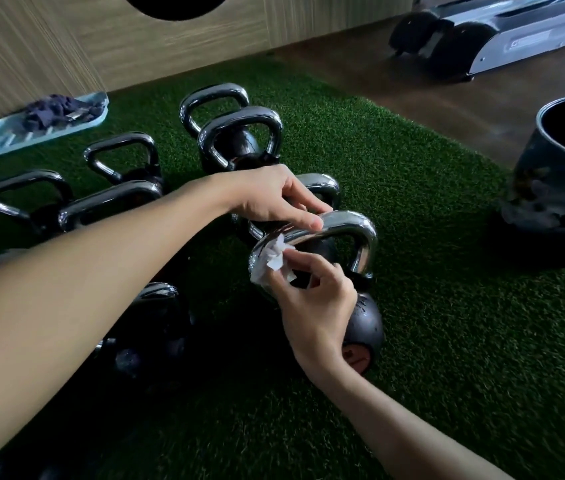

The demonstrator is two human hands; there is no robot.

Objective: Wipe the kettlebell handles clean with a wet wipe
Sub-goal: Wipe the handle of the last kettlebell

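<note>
Right hand (315, 306) holds wipe (272, 259) to handle (360, 226) above green turf (447, 323).

— Which kettlebell (364, 327) carries the wipe?
— The nearest one: black ball, orange patch low on its side, sitting on the green turf (447, 306). Its handle (360, 230) is a shiny chrome loop.
— And the wet wipe (274, 259)?
— White, crumpled, pressed against the handle's left bend.
— The rest?
— The other kettlebells (239, 119), dark with glossy handles, are clustered behind and to the left.
</note>
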